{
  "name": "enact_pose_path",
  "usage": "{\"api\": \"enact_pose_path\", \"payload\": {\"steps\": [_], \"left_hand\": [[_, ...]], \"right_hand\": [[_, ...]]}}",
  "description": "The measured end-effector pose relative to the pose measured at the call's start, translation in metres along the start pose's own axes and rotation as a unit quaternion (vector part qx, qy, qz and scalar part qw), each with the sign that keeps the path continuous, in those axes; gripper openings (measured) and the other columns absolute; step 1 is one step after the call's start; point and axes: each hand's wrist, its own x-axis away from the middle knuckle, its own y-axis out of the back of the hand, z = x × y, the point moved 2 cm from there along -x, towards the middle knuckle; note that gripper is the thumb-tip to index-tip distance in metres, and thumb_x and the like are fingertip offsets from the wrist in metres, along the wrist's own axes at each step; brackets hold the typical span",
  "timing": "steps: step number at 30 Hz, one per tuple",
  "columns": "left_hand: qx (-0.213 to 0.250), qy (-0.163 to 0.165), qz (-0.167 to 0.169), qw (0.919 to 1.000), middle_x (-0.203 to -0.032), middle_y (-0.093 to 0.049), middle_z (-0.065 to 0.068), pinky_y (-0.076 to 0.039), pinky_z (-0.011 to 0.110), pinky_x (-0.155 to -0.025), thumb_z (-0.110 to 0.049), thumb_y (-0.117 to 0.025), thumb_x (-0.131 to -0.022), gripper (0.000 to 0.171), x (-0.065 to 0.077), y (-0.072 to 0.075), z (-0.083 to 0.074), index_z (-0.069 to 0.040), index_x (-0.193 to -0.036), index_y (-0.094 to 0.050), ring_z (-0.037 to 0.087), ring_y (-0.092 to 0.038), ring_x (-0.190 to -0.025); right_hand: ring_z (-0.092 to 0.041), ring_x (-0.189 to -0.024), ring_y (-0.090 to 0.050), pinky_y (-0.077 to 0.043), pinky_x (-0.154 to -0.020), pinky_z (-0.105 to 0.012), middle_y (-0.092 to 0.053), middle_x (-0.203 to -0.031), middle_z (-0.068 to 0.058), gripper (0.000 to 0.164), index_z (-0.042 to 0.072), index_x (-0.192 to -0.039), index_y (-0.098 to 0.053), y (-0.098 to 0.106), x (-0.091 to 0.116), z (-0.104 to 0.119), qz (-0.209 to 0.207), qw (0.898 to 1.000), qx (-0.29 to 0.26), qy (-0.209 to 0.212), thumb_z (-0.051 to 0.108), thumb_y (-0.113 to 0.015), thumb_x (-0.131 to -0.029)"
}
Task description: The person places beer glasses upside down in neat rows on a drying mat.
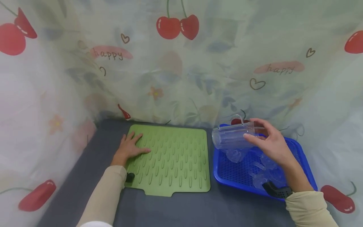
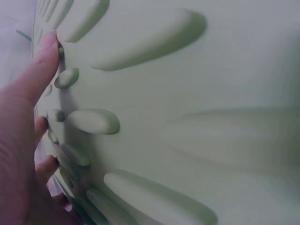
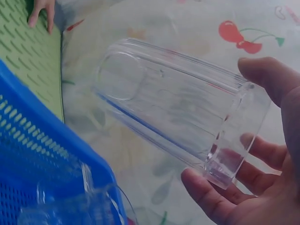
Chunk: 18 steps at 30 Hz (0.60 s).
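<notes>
My right hand (image 1: 273, 143) grips a clear mug (image 1: 232, 136) by its base end, thumb on one side and fingers on the other. The mug lies on its side in the air above the left part of the blue basket (image 1: 231, 180), its mouth toward the left and a loop handle on top. In the right wrist view the mug (image 3: 173, 108) looks empty. My left hand (image 1: 129, 148) rests with spread fingers on the left side of a green ridged mat (image 1: 175, 151). The left wrist view shows the thumb (image 2: 44, 61) and fingertips touching the ridged surface.
Several clear glass pieces (image 1: 266, 176) lie in the perforated basket, partly hidden by my right forearm. Mat and basket stand side by side on a dark grey table (image 1: 187, 209). A cherry-print curtain (image 1: 181, 75) hangs close behind and on both sides.
</notes>
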Motion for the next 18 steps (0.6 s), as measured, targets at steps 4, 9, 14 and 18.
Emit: {"api": "enact_pose_path", "payload": {"steps": [4,9,14,18], "left_hand": [[0.000,-0.002,0.001,1.0000,-0.171,-0.007,0.024,-0.013,0.080,-0.117,-0.069,-0.070,-0.084,0.104,-0.003,0.000,-0.002,-0.019,-0.164,-0.027,0.060,0.002,-0.153],[-0.002,0.003,0.004,1.0000,-0.171,-0.006,0.023,-0.012,0.080,-0.117,-0.071,-0.069,-0.084,0.105,-0.004,-0.002,0.000,-0.020,-0.164,-0.025,0.059,0.004,-0.154],[-0.001,0.005,0.005,1.0000,-0.172,-0.006,0.023,-0.012,0.080,-0.116,-0.074,-0.068,-0.082,0.107,-0.006,-0.002,0.000,-0.021,-0.164,-0.025,0.058,0.005,-0.154],[-0.005,0.002,0.006,1.0000,-0.171,-0.006,0.023,-0.012,0.080,-0.117,-0.074,-0.067,-0.082,0.107,-0.007,-0.001,0.000,-0.020,-0.164,-0.025,0.059,0.005,-0.154]], "right_hand": [[-0.036,-0.140,-0.048,-0.048,-0.085,-0.011,-0.043,-0.154,-0.013,0.067,0.021,-0.158,-0.036,-0.010,-0.006,0.000,-0.012,1.000,-0.025,0.006,0.035,-0.066,-0.100],[-0.020,-0.138,-0.051,-0.049,-0.088,-0.009,-0.048,-0.148,-0.003,0.062,0.018,-0.156,-0.040,-0.028,-0.016,0.000,-0.034,0.995,-0.089,0.010,0.030,-0.066,-0.101],[0.001,-0.112,-0.061,-0.054,-0.088,-0.011,-0.055,-0.128,0.010,0.056,0.008,-0.150,-0.044,-0.051,-0.026,-0.003,-0.051,0.979,-0.196,0.012,0.019,-0.067,-0.100],[0.002,-0.111,-0.061,-0.054,-0.090,-0.012,-0.050,-0.132,0.012,0.054,0.006,-0.149,-0.044,-0.068,-0.033,-0.006,-0.049,0.967,-0.249,0.005,0.016,-0.066,-0.100]]}}
